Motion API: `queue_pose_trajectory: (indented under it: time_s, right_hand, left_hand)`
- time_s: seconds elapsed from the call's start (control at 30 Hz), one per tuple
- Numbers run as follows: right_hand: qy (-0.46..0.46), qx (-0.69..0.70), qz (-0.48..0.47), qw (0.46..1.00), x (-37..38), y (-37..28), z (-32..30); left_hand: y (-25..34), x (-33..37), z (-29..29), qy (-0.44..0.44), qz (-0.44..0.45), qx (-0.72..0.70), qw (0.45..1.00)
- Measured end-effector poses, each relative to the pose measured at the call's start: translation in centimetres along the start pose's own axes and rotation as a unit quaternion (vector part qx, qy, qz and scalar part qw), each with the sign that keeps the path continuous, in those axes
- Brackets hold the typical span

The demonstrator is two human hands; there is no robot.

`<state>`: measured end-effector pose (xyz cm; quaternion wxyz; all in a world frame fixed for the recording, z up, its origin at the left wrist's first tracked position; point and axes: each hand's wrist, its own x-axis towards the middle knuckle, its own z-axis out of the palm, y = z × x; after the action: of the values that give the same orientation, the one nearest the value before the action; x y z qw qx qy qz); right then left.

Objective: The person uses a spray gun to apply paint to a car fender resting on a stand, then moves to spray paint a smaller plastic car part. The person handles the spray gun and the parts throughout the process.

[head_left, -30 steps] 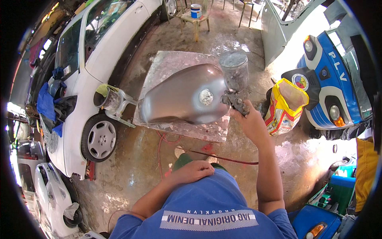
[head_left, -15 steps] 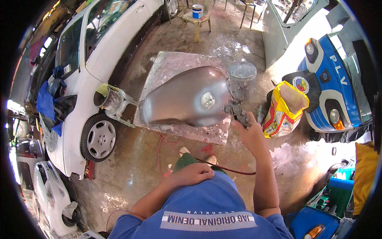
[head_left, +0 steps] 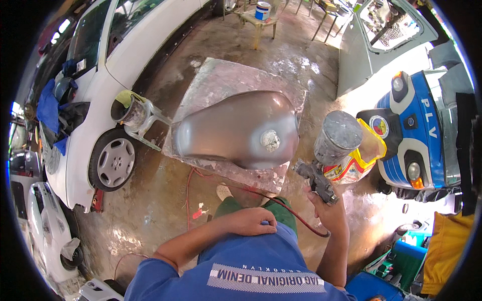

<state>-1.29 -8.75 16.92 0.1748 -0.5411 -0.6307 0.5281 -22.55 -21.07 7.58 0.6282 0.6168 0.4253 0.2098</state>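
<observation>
1. The workshop floor is stained and shiny; a white car stands on my left, and a paint-smeared table is in front of me.
2. The tank lies on that table, reaching from near its left edge across to its right edge, with bare surface toward the far left corner.
3. My right hand is clamped on the spray gun; I cannot tell whether the trigger is pressed. The cup sits above the gun, off the table's right edge.
4. From those right fingers, the tank lies ahead and to the left. The gun's nose faces its wide end, near the table's right edge, with a gap between them.
5. My left hand rests against my shirt, fingers loosely curled; I cannot tell whether they pinch the cloth. With the gun in it, my right is the nearer to the tank.
6. The tank's long axis runs nearly across me: narrow end left, wide end with the cap right.
</observation>
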Motion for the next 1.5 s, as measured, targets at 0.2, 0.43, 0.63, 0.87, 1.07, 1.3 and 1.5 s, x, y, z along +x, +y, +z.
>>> queue_pose_trajectory:
  time_s: [0.2,0.43,0.63,0.87,1.07,1.3,1.5]
  right_hand:
    - [-0.103,-0.046,-0.016,0.994,5.2,0.1,-3.6]
    - [-0.243,-0.112,-0.092,0.959,11.8,-2.1,-8.7]
    - [-0.298,-0.105,-0.125,0.940,15.7,-2.2,-10.5]
    - [-0.356,-0.101,-0.118,0.921,17.9,-1.2,-10.5]
    - [-0.354,-0.147,-0.141,0.913,18.8,-1.8,-10.4]
    - [-0.365,-0.120,-0.148,0.911,20.5,-2.5,-9.9]
    - [-0.374,-0.097,-0.167,0.907,22.6,-2.4,-9.1]
  left_hand:
    - [-0.6,3.5,1.4,0.107,-0.028,-0.001,0.994]
    - [1.4,11.8,8.1,0.278,-0.130,-0.139,0.942]
    - [5.3,14.3,11.4,0.370,-0.202,-0.144,0.895]
    - [6.7,16.3,14.7,0.437,-0.228,-0.188,0.849]
    - [7.2,17.7,15.8,0.462,-0.223,-0.187,0.838]
    - [8.0,18.5,15.0,0.469,-0.229,-0.193,0.831]
    - [8.3,18.9,14.0,0.475,-0.228,-0.189,0.828]
